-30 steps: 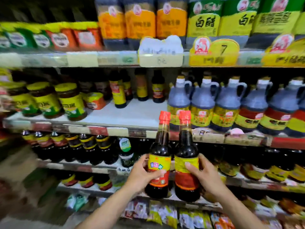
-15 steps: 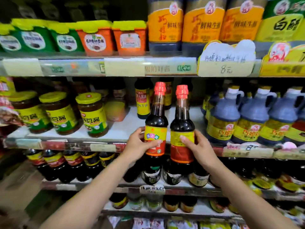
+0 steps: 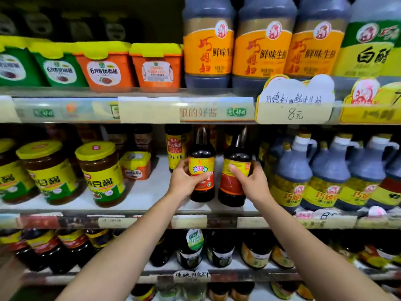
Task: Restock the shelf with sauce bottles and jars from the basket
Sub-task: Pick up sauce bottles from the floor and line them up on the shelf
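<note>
Head view, change vs 0.5 s ago: both bottles were held up in front of the shelf edge w/ red caps showing; now they're inside the middle shelf (image 3: 138,196), caps hidden behind the price rail above. Camera closer & higher.
L hand (image 3: 184,181): wrapped round left bottle (image 3: 201,170) at its label, thumb across the front.
R hand (image 3: 251,181): wrapped round right bottle (image 3: 235,172), fingers (image 3: 233,169) on the yellow label.
Bottle contents: dark sauce in both, filled up into the necks.
Bottle pose: left one upright, right one leaning a bit; bases at or just above the shelf board, can't tell if touching.
9 o'clock of bottles: two jars (image 3: 99,172) w/ yellow lids, brown paste inside; small orange tub (image 3: 136,166) behind them.
3 o'clock: row of grey jugs (image 3: 290,170) w/ handles, dark liquid.
11 o'clock, behind left bottle: taller dark bottle w/ yellow label (image 3: 175,148).
12 o'clock, shelf above: big jugs w/ orange labels (image 3: 208,44), dark liquid; green & orange tubs (image 3: 106,66) at 10 o'clock; handwritten price tag (image 3: 295,101).
6 o'clock, shelf below: more dark bottles (image 3: 191,248), blurred.
</note>
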